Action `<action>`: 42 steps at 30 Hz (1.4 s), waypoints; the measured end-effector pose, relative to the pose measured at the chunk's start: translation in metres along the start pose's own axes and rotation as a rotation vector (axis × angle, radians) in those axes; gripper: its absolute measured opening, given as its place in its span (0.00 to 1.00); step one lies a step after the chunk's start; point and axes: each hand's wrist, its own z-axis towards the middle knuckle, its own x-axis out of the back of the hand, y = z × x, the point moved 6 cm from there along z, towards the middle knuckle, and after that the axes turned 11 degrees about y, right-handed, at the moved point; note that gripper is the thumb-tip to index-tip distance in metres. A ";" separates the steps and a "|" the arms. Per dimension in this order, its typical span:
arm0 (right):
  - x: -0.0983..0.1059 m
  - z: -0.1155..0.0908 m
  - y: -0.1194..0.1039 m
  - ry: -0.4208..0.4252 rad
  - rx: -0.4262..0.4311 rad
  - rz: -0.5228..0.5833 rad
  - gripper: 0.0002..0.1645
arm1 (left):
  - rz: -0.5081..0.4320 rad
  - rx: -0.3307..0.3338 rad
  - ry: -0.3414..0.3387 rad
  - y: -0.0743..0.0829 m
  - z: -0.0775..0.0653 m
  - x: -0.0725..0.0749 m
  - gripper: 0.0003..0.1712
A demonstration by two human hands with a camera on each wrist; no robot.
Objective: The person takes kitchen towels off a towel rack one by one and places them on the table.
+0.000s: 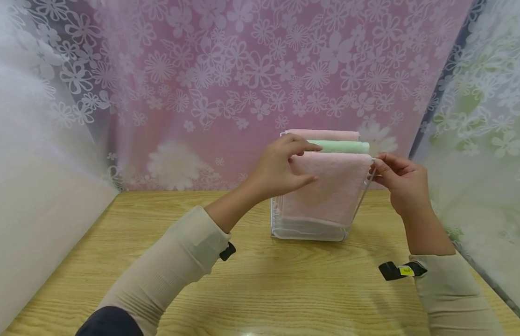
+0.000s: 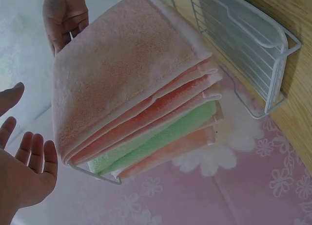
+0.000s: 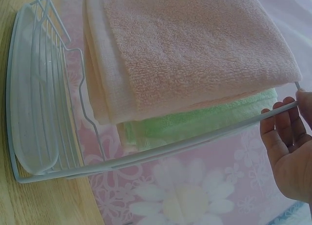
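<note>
A white wire rack (image 3: 195, 146) stands on the table, with small towels draped over its upper bars. The front pink towel (image 1: 327, 191) hangs folded; behind it are a green towel (image 1: 344, 147) and another pink towel (image 1: 323, 134). My right hand (image 1: 404, 179) pinches the rack's upper right wire end between thumb and fingers, beside the front towel. At the rack's upper left, my left hand (image 1: 278, 165) is spread, thumb and fingers apart. The left wrist view shows this left hand (image 2: 24, 171) beside the folded pink towel, holding nothing.
A shallow translucent tray (image 3: 29, 88) sits in the rack's base. The rack stands on a wood-grain table (image 1: 243, 289), close to a pink flowered curtain (image 1: 201, 107) behind. Pale sheets flank the table left and right.
</note>
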 end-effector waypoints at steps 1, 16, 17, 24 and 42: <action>0.000 0.000 0.000 -0.002 0.001 0.007 0.08 | 0.011 -0.001 -0.009 0.001 0.002 -0.001 0.29; 0.000 0.000 0.001 0.009 -0.001 0.006 0.09 | 0.152 -0.072 -0.117 0.004 0.022 -0.017 0.28; 0.000 0.000 0.001 0.009 -0.002 0.006 0.09 | 0.162 -0.077 -0.126 0.005 0.024 -0.017 0.28; 0.000 -0.001 0.001 0.011 -0.006 0.002 0.09 | 0.214 -0.074 -0.192 0.006 0.035 -0.024 0.25; 0.000 0.000 0.001 0.002 0.007 0.025 0.07 | 0.261 0.072 -0.365 0.000 0.050 -0.045 0.19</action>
